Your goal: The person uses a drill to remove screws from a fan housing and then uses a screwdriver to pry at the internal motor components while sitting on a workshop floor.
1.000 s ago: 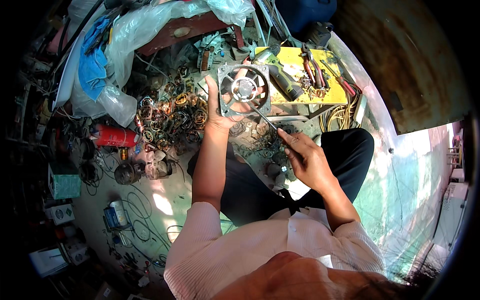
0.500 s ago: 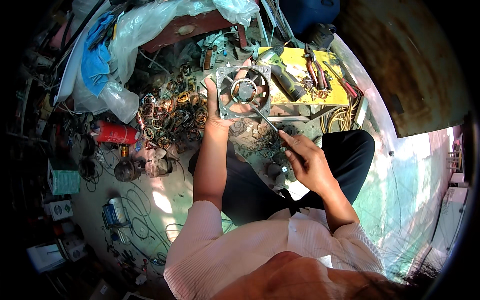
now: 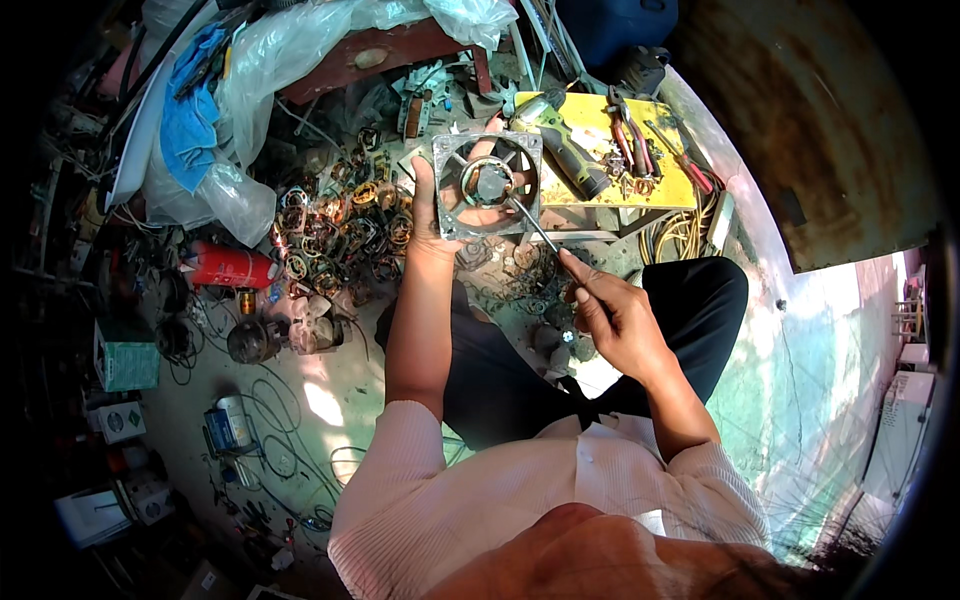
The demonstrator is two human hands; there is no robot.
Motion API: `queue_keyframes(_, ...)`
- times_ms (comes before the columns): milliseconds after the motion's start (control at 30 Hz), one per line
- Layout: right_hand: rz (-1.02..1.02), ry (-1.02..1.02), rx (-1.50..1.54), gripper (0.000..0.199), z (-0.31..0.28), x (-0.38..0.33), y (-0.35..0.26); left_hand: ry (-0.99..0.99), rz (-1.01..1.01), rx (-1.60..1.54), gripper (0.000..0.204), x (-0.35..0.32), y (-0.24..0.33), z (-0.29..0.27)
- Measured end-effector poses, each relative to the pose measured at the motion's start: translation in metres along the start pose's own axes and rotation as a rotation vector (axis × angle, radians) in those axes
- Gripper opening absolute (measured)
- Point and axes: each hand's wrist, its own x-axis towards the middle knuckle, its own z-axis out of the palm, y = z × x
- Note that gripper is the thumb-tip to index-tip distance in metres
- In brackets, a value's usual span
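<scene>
A square metal cooling fan frame [image 3: 444,212] with a round hub in its middle is held up by my left hand [image 3: 426,205]. My left thumb lies along its left edge, and the fingers show behind it through the openings. My right hand [image 3: 612,310] is closed around a screwdriver [image 3: 543,233], whose handle is mostly hidden in the palm. The long shaft slants up to the left, and its tip meets the lower right side of the hub.
Beyond my hands, a yellow board [image 3: 590,118] carries a green cordless drill [image 3: 565,150] and red-handled pliers [image 3: 628,135]. Several copper coils [image 3: 345,220] are heaped at the left, near a red cylinder [image 3: 230,266]. Yellow cable [image 3: 680,235] lies beside the board.
My right hand has shifted slightly, its fingers drawn a little lower along the screwdriver. The tip has moved slightly up on the hub. The fan frame and my left hand stay almost still.
</scene>
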Motion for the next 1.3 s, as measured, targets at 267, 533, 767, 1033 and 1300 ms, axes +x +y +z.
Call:
queue_keyframes(267, 0.074, -0.027, 0.019, 0.043, -0.005, 0.002, -0.005, 0.09, 0.005, 0.097, 0.131, -0.002, -0.001, 0.011)
queue_keyframes(533, 0.131, -0.047, 0.047, 0.032, -0.003, 0.005, -0.005, 0.066, -0.004, 0.094, 0.125, -0.003, -0.004, 0.001)
queue_keyframes(767, 0.246, -0.112, 0.146, 0.034, 0.001, 0.004, -0.001, 0.078, 0.021, 0.161, 0.126, -0.002, -0.007, 0.0)
queue_keyframes(1033, 0.142, -0.13, 0.048, 0.037, 0.02, 0.0, 0.015, 0.018, -0.135, 0.161, 0.115, 0.005, -0.027, 0.006)
queue_keyframes(1300, 0.335, -0.228, 0.246, 0.037, 0.007, 0.009, 0.026, 0.309, -0.139, 0.119, 0.094, 0.018, -0.058, 0.001)
